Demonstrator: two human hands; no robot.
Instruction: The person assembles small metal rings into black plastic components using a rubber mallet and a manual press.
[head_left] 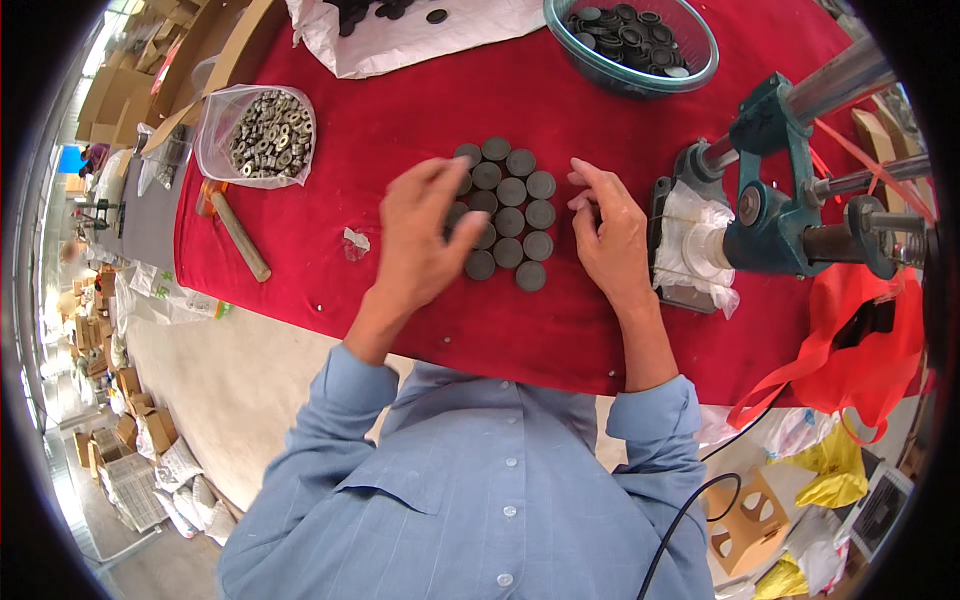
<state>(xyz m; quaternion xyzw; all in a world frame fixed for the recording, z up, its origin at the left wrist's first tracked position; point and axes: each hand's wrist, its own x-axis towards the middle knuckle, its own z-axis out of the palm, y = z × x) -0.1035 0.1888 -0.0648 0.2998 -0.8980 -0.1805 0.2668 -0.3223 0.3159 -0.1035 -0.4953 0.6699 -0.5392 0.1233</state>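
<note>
Several round black discs [510, 192] lie flat in a close cluster on the red cloth, side by side in rough rows. At the cluster's left edge is my left hand [425, 225], fingers apart and reaching over the outermost discs, hiding part of them. My right hand [608, 225] hovers just right of the cluster with fingers loosely bent and thumb apart; I see nothing in it. Whether my left fingertips touch a disc cannot be made out.
A teal bowl [632, 80] of black discs stands at the far right, near a green press [775, 200]. Left are a clear tub [205, 135] of metal rings and a hammer [240, 237]. A white sack [345, 55] lies at the back, a red bag [860, 350] front right.
</note>
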